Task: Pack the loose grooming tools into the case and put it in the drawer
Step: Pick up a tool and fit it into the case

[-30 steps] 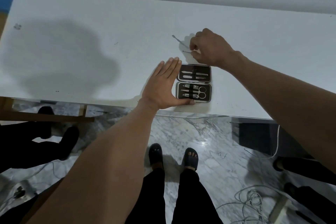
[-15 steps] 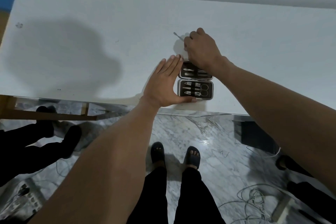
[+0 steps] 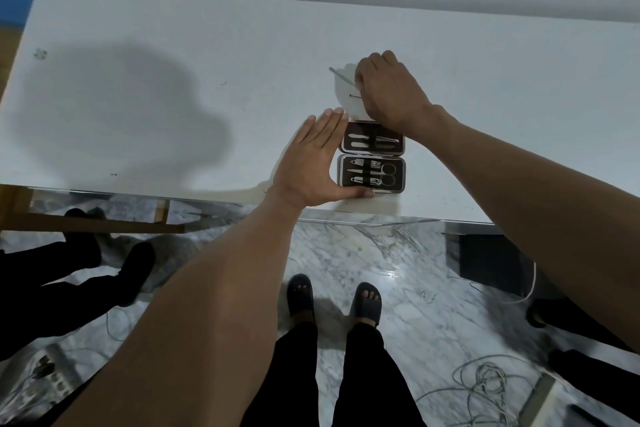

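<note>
While the right hand (image 3: 389, 90) curls knuckles-up over two thin metal tools (image 3: 341, 77) on the table (image 3: 138, 45), its fingers closed on them, their tips jut out to the left. Flat and spread, the left hand (image 3: 313, 163) holds nothing, pressing the left edge of the open case (image 3: 372, 158) with its thumb along the near rim. Dark-lined with a silver rim, the case lies near the table's near edge, scissors, clippers and files strapped inside. No lettering is legible.
</note>
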`<action>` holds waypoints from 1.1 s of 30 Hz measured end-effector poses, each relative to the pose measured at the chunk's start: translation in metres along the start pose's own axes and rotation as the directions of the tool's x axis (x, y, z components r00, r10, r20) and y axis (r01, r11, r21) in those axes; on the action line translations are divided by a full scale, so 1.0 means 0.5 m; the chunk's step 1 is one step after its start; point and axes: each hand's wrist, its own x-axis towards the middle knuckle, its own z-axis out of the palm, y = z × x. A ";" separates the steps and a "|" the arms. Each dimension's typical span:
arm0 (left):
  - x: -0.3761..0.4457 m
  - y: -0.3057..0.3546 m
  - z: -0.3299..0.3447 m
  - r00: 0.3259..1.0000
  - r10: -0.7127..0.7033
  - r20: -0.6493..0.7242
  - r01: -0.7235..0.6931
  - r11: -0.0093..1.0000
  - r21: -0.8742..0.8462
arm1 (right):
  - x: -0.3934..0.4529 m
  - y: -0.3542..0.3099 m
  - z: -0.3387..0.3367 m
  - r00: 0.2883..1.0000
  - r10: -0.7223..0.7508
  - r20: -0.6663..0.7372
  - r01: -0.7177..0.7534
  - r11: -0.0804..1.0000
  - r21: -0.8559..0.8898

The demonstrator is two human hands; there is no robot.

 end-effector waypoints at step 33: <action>0.000 -0.002 0.000 1.000 -0.002 0.007 0.002 1.000 0.004 | 0.020 -0.012 -0.027 0.998 0.007 0.063 -0.006 1.000 -0.023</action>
